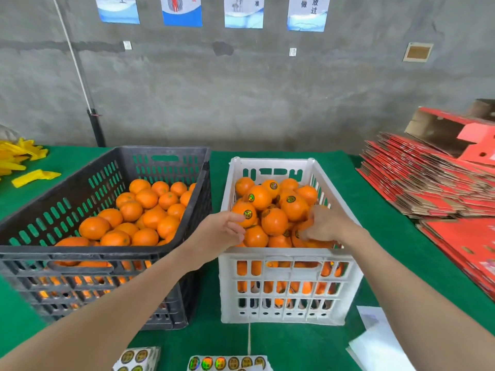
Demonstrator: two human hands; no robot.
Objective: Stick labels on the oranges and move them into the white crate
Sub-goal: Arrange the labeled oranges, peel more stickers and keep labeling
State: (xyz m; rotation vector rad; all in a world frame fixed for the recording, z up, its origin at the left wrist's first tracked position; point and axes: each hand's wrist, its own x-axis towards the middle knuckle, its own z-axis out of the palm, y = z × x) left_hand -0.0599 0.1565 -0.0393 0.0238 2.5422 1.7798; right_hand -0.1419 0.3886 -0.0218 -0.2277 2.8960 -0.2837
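Observation:
The white crate [289, 254] stands at centre right on the green table, heaped with labelled oranges [258, 196]. My left hand [221, 232] is at the crate's near left corner; its thumb and curled fingers hold a labelled orange [247, 210] on the heap. My right hand [328, 223] reaches over the crate's right side, fingers curled round an orange [301, 232] that it mostly hides. The black crate [80, 250] to the left holds several unlabelled oranges [144, 215]. Label sheets [227, 362] lie at the table's front edge, with a second sheet stack [136, 357] beside them.
A stack of flattened red cartons [428, 183] fills the table's right side. White backing paper [375, 341] lies at the near right. Yellow strips [24, 162] are piled at the far left. A grey concrete wall [241, 89] stands close behind the table.

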